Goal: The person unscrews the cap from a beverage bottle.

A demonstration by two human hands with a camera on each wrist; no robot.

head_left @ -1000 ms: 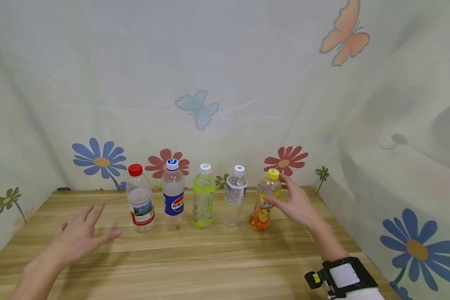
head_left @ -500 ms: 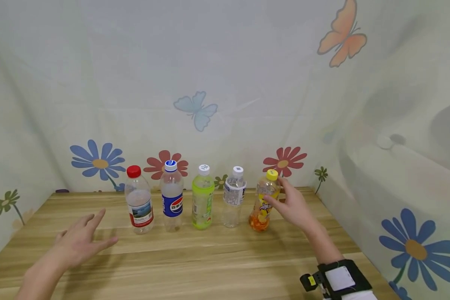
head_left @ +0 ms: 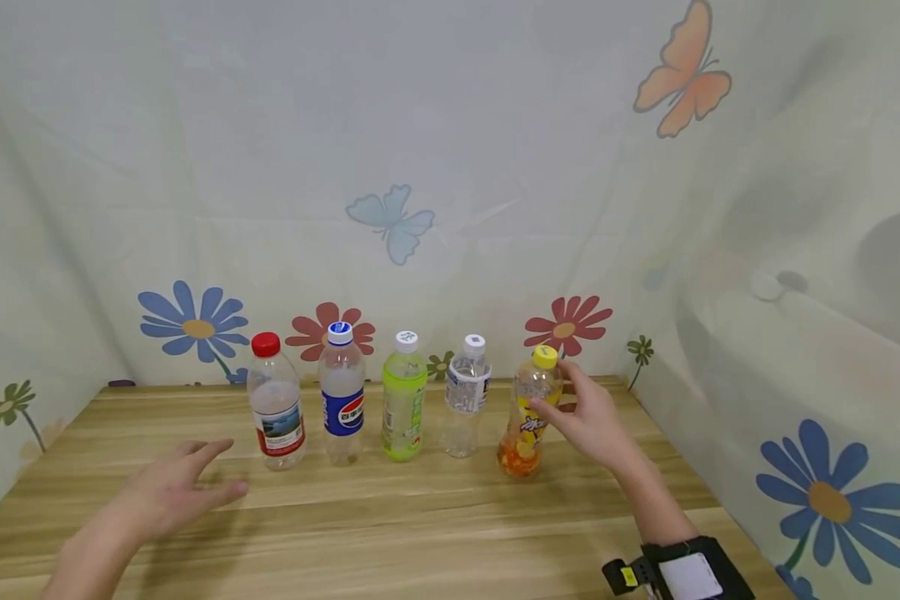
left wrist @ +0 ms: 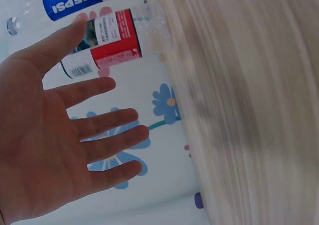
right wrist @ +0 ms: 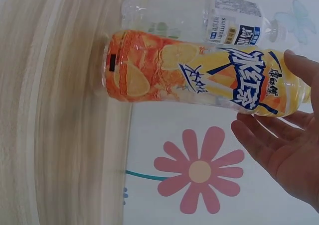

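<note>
My right hand (head_left: 581, 415) holds a yellow-capped iced tea bottle (right wrist: 169, 75) at its upper part, thumb on one side and fingers on the other. The bottle has an orange and yellow lemon label and stands at the right end of a row. Its base is close to the wooden table. In the left wrist view my left hand (left wrist: 55, 130) has its fingers spread and nothing in them. A red-capped water bottle (head_left: 277, 425) is nearest to that hand, just beyond its thumb.
Between the outer bottles stand a Pepsi bottle (head_left: 342, 412), a green-labelled bottle (head_left: 404, 408) and a clear white-capped bottle (head_left: 465, 417). They rest on a wood-grain table (head_left: 390, 533). A flower-printed cloth (head_left: 450, 150) hangs behind and along the sides.
The iced tea bottle has shifted slightly toward me in my right hand's grip. My left hand has turned a little and its fingers now point more to the right.
</note>
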